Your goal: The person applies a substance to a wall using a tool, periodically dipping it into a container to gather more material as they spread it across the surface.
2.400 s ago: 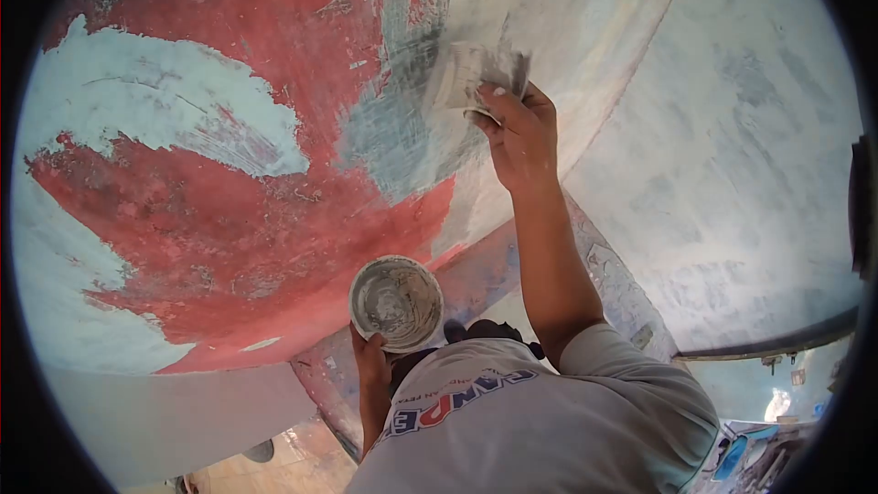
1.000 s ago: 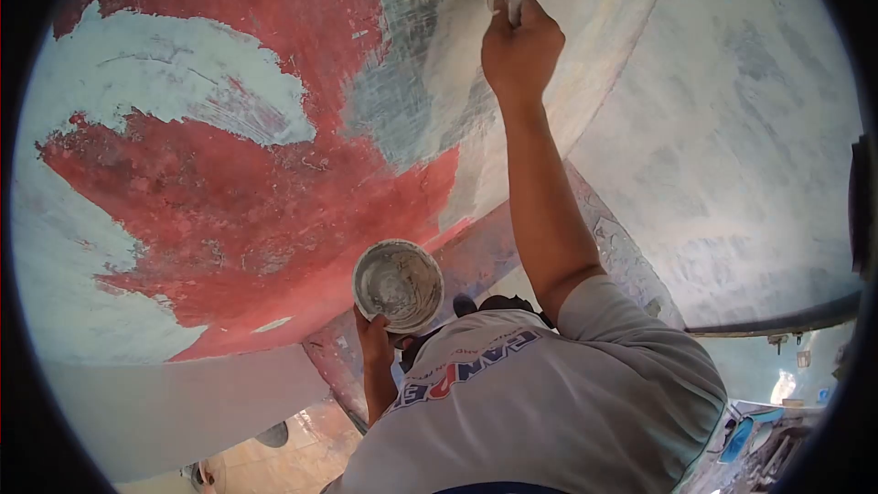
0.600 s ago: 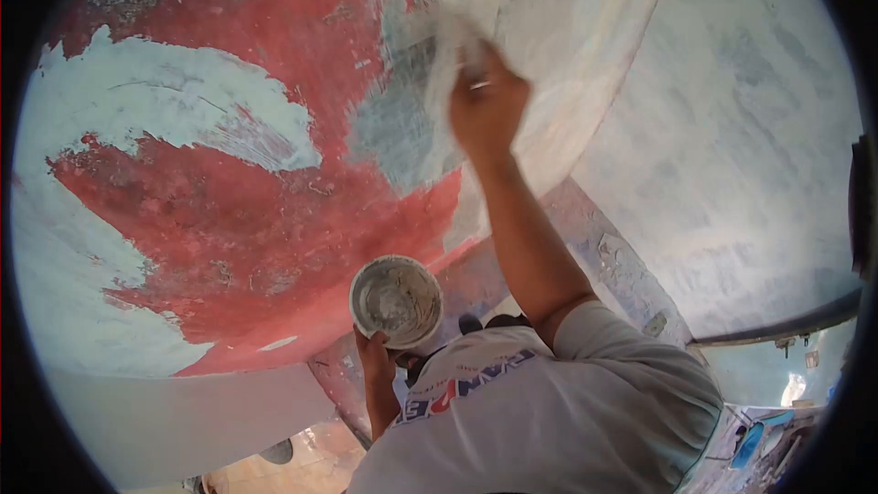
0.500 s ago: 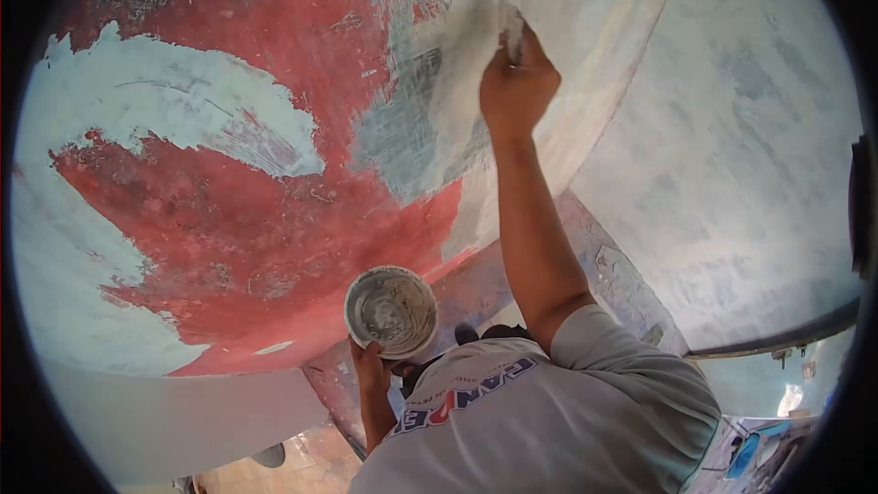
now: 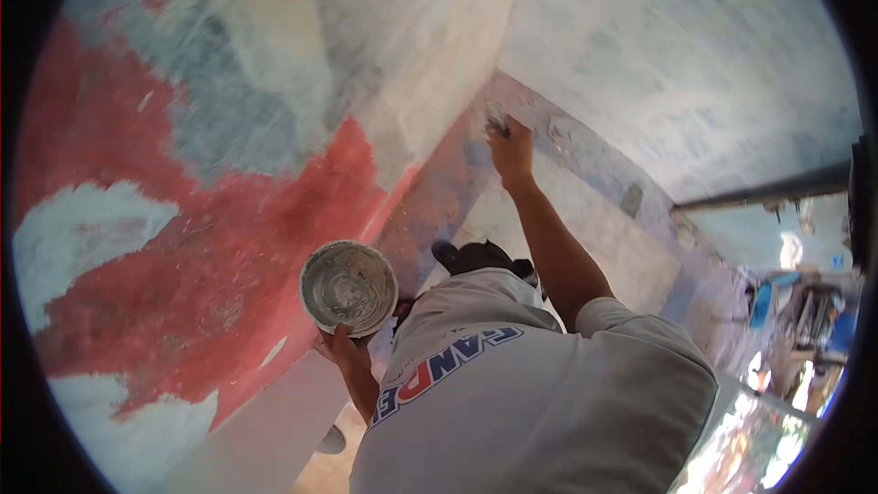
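My left hand point(image 5: 347, 348) grips a round bucket point(image 5: 348, 287) by its near side, thumb at the rim. Greyish-white putty coats the bucket's inside. Away from the wall, over the floor, my right hand point(image 5: 512, 148) is closed round a small putty knife point(image 5: 497, 119), whose blade points up and looks smeared with putty. To the left stands the wall point(image 5: 247, 247), red with white and grey patches of filler. The bucket overlaps the wall's lower red part in this view.
A pale, mottled wall point(image 5: 677, 64) rises on the right and meets the patched wall at a corner. Below lies a dusty floor point(image 5: 604, 229) with a lighter rectangular area. Cluttered items, including a blue object point(image 5: 761, 305), stand at the far right.
My right hand has come down off the wall with the putty knife, out over the floor. The view has swung right; the bucket stays in my left hand.
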The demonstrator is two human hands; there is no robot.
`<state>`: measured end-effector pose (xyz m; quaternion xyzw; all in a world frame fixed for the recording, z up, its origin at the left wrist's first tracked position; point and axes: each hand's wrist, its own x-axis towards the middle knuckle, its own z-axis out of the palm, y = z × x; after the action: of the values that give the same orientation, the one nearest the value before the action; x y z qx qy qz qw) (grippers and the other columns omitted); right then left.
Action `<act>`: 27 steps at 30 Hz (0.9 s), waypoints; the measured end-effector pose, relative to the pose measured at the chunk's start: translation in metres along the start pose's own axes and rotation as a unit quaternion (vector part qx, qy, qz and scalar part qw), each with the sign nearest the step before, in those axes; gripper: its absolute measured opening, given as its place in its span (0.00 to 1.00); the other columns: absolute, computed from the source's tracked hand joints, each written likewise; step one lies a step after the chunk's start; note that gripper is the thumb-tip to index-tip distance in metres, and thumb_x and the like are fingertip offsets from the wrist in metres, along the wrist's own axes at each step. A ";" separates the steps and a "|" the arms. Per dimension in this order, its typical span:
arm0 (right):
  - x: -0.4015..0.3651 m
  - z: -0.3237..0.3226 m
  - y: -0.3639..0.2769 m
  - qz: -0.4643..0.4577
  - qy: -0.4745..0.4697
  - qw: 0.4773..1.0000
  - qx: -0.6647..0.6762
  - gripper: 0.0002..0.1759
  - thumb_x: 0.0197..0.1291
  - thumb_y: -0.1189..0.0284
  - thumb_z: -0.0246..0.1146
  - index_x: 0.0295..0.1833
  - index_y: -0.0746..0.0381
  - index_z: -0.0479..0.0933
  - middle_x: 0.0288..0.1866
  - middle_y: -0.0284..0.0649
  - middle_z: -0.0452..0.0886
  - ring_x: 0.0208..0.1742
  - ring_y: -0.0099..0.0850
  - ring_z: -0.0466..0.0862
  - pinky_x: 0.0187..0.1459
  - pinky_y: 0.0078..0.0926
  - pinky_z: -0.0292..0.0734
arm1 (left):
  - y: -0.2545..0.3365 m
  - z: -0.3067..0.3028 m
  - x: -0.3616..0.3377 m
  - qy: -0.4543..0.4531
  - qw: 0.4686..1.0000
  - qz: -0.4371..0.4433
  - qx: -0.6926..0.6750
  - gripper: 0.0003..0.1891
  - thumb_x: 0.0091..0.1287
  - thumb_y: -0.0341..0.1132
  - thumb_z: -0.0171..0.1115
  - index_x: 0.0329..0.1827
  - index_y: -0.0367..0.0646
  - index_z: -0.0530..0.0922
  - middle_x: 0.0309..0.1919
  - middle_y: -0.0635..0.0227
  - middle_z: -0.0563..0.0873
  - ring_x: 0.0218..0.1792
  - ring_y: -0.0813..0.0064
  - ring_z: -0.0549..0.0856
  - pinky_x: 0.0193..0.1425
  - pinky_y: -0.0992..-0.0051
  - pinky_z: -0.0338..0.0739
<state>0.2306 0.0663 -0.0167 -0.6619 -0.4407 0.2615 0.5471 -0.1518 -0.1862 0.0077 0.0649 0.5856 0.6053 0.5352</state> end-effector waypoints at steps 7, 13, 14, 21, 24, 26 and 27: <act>-0.124 -0.160 0.169 0.254 0.128 0.926 -0.249 0.17 0.60 0.58 0.68 0.40 0.63 0.84 0.33 0.54 0.86 0.38 0.51 0.88 0.39 0.47 0.78 | 0.015 0.024 0.013 -0.009 0.993 -0.039 0.107 0.43 0.51 0.22 0.50 0.78 0.46 0.61 0.68 0.48 0.72 0.64 0.38 0.79 0.54 0.37 0.87; -0.221 -0.243 0.230 0.390 0.123 0.846 -0.344 0.14 0.62 0.61 0.65 0.40 0.61 0.86 0.40 0.56 0.87 0.46 0.58 0.87 0.46 0.53 0.81 | 0.023 0.048 0.019 -0.028 0.989 -0.054 0.136 0.42 0.51 0.21 0.50 0.77 0.44 0.60 0.66 0.47 0.73 0.60 0.39 0.82 0.52 0.37 0.88; -0.231 -0.249 0.233 0.403 0.113 0.833 -0.362 0.14 0.63 0.60 0.64 0.40 0.61 0.86 0.41 0.56 0.87 0.46 0.58 0.87 0.47 0.53 0.81 | 0.022 0.050 0.020 -0.037 0.987 -0.061 0.147 0.43 0.51 0.22 0.49 0.78 0.45 0.59 0.68 0.48 0.71 0.62 0.40 0.81 0.52 0.39 0.89; -0.272 -0.235 0.225 0.415 0.046 0.827 -0.377 0.18 0.65 0.56 0.63 0.39 0.60 0.86 0.40 0.57 0.87 0.46 0.59 0.86 0.46 0.54 0.81 | 0.024 0.043 0.018 -0.053 0.984 -0.073 0.155 0.41 0.50 0.22 0.50 0.75 0.44 0.62 0.64 0.50 0.74 0.60 0.42 0.83 0.53 0.37 0.88; -0.277 -0.223 0.221 0.347 0.013 0.857 -0.381 0.18 0.64 0.56 0.63 0.39 0.61 0.86 0.40 0.58 0.86 0.46 0.59 0.86 0.45 0.54 0.80 | 0.020 0.026 0.028 -0.063 0.980 -0.075 0.172 0.41 0.50 0.22 0.51 0.75 0.46 0.63 0.65 0.51 0.74 0.60 0.41 0.82 0.55 0.35 0.86; -0.282 -0.214 0.202 0.358 0.026 0.865 -0.349 0.17 0.63 0.58 0.64 0.40 0.62 0.86 0.39 0.57 0.86 0.45 0.59 0.86 0.45 0.53 0.80 | 0.021 0.020 0.033 -0.063 0.979 -0.076 0.177 0.42 0.50 0.22 0.51 0.75 0.47 0.62 0.65 0.51 0.74 0.60 0.42 0.83 0.53 0.37 0.87; -0.281 -0.210 0.190 0.361 0.012 0.865 -0.348 0.16 0.62 0.60 0.65 0.40 0.62 0.86 0.39 0.57 0.86 0.45 0.59 0.86 0.44 0.53 0.80 | 0.024 0.021 0.034 -0.084 0.977 -0.083 0.178 0.44 0.50 0.22 0.51 0.78 0.49 0.60 0.67 0.52 0.72 0.62 0.43 0.81 0.52 0.39 0.89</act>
<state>0.3272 -0.2846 -0.1804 -0.9254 -0.2265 0.2620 0.1537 -0.1650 -0.1416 0.0142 0.1608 0.6403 0.4375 0.6105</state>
